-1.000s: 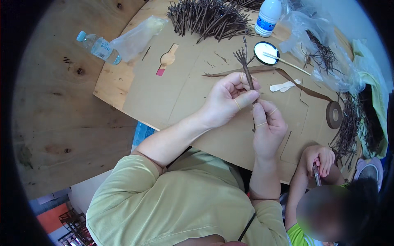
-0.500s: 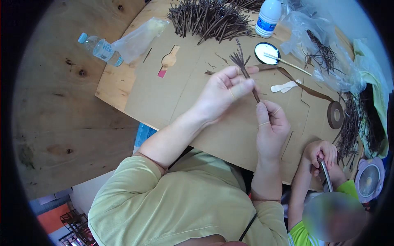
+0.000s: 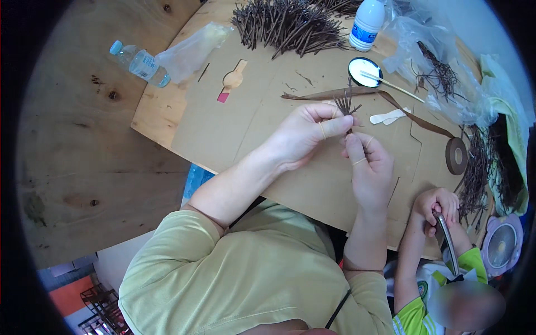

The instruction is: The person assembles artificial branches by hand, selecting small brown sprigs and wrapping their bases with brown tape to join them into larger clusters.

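Note:
A brown branched twig [image 3: 345, 104] with several thin prongs stands upright between my hands above the cardboard sheet [image 3: 301, 190]. My left hand [image 3: 301, 134] pinches it just below the fork, thumb and fingers closed. Right below, my right hand [image 3: 371, 162] is closed on the lower stem, its fingertips near the left thumb; most of the stem is hidden by fingers. Both hands wear thin bands on thumb or finger. Behind the twig lies a strip of brown tape [image 3: 407, 113], running to its roll [image 3: 456, 156] on the right.
Piled twigs [image 3: 287, 28] lie at the back. A white bottle [image 3: 367, 25], a white glue-like dish [image 3: 364, 68] with a stick, and flat wooden sticks [image 3: 385, 118] stand right. A water bottle [image 3: 142, 66] lies left. Another person's hands [image 3: 438, 206] hold a metal object at right.
The twig has turned more upright and sits lower in my hands. My left hand has shifted right and down; the tape strip's far end shows. The other person's head has moved lower.

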Motion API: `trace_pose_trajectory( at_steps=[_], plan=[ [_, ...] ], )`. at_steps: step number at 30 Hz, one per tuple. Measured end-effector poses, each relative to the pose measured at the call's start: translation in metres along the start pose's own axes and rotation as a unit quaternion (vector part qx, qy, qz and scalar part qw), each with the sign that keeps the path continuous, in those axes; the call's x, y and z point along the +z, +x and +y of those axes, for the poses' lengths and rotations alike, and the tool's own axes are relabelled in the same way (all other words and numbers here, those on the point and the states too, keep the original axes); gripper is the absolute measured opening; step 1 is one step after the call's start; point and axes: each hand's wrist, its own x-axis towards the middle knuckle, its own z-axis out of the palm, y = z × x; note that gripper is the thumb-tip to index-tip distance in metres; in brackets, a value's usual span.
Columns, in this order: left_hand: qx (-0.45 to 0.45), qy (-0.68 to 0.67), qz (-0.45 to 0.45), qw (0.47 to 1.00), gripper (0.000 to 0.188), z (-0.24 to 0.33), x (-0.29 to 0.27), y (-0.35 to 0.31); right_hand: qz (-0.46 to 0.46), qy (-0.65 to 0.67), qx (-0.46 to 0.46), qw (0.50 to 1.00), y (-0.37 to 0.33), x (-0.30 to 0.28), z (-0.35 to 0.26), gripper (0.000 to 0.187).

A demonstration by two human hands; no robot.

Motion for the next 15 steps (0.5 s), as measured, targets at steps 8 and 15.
trace_pose_trajectory(
  at_steps=[8,15],
  plan=[
    [0.008,-0.046,-0.019,0.999,0.010,-0.002,-0.001,0.003,-0.013,0.055,-0.010,0.998,-0.003,-0.002,0.001,0.016],
    [-0.017,-0.080,-0.047,0.996,0.012,0.001,0.001,0.003,-0.071,0.173,0.040,0.981,-0.002,-0.010,0.006,0.017]
  ],
)
